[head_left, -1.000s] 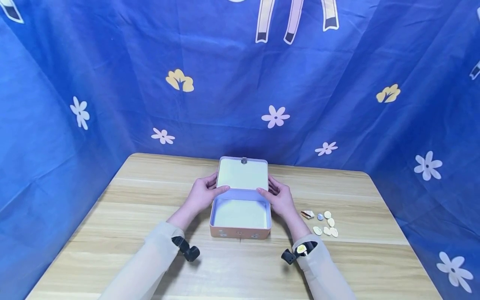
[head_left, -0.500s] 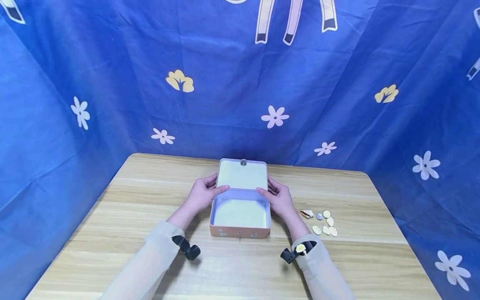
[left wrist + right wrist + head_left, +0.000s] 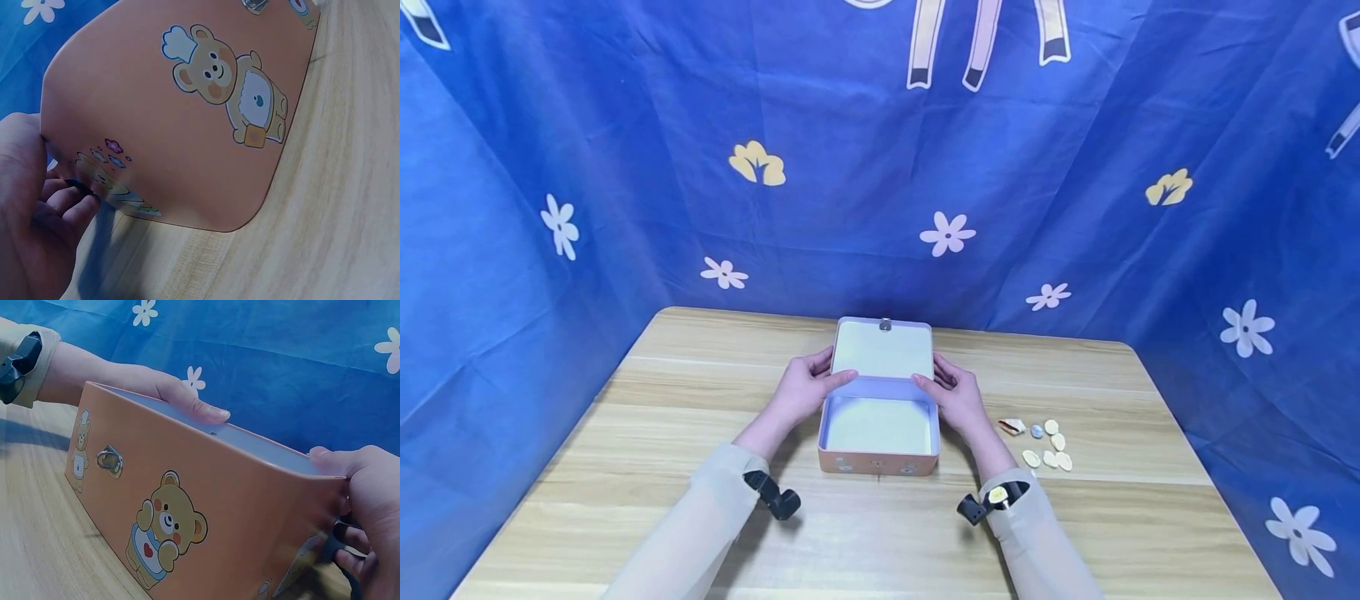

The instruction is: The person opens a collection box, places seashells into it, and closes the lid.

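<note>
An orange-pink lidded box (image 3: 878,463) with bear pictures stands upright on the table, its lid (image 3: 883,350) swung up and back. Pale inner faces show in the head view, and nothing lies inside. My left hand (image 3: 805,387) grips the left side near the hinge, thumb over the rim and fingers behind. On the opposite side, my right hand (image 3: 961,400) holds it the same way. The left wrist view shows the box's front (image 3: 187,125) close up, with fingers curled beside its side wall. In the right wrist view, both thumbs reach over the rim and a metal latch (image 3: 110,460) sits on the front.
Right of the box lie several small pale shell-like pieces (image 3: 1058,442), a bluish one (image 3: 1037,431) and a brown-and-white one (image 3: 1012,426). A blue patterned cloth (image 3: 850,167) hangs behind and on both sides of the wooden table (image 3: 670,467).
</note>
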Available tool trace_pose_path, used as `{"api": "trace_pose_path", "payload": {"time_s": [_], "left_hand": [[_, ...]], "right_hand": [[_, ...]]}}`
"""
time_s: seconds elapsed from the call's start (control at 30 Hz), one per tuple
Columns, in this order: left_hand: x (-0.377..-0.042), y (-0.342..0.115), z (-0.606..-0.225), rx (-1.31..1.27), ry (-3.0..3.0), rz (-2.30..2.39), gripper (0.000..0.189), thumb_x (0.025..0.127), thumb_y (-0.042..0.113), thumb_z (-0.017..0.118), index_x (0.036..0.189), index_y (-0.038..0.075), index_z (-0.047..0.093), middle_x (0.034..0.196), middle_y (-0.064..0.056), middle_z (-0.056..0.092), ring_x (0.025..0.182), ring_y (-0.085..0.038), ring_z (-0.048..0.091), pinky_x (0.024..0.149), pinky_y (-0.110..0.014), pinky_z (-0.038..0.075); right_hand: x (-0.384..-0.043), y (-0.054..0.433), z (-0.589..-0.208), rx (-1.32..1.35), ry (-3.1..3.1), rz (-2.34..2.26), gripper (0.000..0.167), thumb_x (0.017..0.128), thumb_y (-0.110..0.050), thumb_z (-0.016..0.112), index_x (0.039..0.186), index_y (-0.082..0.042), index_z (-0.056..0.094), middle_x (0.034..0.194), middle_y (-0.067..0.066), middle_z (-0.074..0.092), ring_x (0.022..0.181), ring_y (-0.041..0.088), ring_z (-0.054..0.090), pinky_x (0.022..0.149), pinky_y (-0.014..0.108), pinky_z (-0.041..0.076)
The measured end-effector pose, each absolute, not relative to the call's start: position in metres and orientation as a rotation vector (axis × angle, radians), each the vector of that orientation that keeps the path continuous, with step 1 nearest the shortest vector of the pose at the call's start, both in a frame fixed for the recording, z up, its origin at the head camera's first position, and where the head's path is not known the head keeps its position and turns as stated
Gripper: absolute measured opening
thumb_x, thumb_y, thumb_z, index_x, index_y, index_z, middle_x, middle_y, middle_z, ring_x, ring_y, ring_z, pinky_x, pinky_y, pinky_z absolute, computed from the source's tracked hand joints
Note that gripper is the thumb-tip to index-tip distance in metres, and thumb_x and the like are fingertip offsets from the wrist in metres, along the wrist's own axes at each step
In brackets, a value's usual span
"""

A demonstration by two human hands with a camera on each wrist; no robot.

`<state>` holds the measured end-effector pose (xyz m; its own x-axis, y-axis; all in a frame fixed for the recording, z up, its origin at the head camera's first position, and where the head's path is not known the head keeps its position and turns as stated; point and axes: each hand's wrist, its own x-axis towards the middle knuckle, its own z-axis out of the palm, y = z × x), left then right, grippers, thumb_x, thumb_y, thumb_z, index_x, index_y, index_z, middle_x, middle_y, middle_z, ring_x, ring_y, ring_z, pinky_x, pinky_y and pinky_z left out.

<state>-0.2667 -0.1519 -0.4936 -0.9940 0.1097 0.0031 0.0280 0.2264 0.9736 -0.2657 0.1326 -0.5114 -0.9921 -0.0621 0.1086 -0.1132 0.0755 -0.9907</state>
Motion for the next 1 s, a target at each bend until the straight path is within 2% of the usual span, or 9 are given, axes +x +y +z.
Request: {"api": "trace_pose_path", "payload": {"time_s": [0.67, 0.87, 1.0], "left_hand": [[-0.2624, -0.1526, -0.4913, 0.133, 2.392, 1.948, 0.085, 0.095, 0.023, 0.084, 0.158, -0.010, 0.037, 0.158, -0.028, 0.043, 0.142, -0.040, 0.049, 0.112, -0.039, 0.045], [-0.2619, -0.1535, -0.4923, 0.141, 2.434, 1.936, 0.086, 0.093, 0.024, 0.086, 0.157, -0.008, 0.039, 0.159, -0.025, 0.044, 0.141, -0.038, 0.051, 0.110, -0.036, 0.047], [-0.2599, -0.1542, -0.4916, 0.176, 2.543, 1.870, 0.086, 0.091, 0.028, 0.087, 0.156, -0.008, 0.043, 0.156, -0.024, 0.049, 0.137, -0.037, 0.056, 0.108, -0.039, 0.050]], "right_hand": [[-0.2664, 0.1300, -0.5169, 0.177, -2.222, 2.139, 0.066, 0.094, -0.010, 0.082, 0.149, 0.010, 0.052, 0.145, 0.029, 0.059, 0.135, 0.039, 0.058, 0.111, 0.037, 0.048], [-0.2661, 0.1303, -0.5163, 0.145, -2.236, 2.137, 0.067, 0.093, -0.012, 0.084, 0.149, 0.007, 0.053, 0.145, 0.026, 0.060, 0.134, 0.036, 0.059, 0.110, 0.035, 0.049], [-0.2647, 0.1314, -0.5153, 0.138, -2.235, 2.133, 0.066, 0.092, -0.013, 0.085, 0.148, 0.006, 0.055, 0.143, 0.026, 0.062, 0.133, 0.037, 0.060, 0.110, 0.037, 0.050]]}}
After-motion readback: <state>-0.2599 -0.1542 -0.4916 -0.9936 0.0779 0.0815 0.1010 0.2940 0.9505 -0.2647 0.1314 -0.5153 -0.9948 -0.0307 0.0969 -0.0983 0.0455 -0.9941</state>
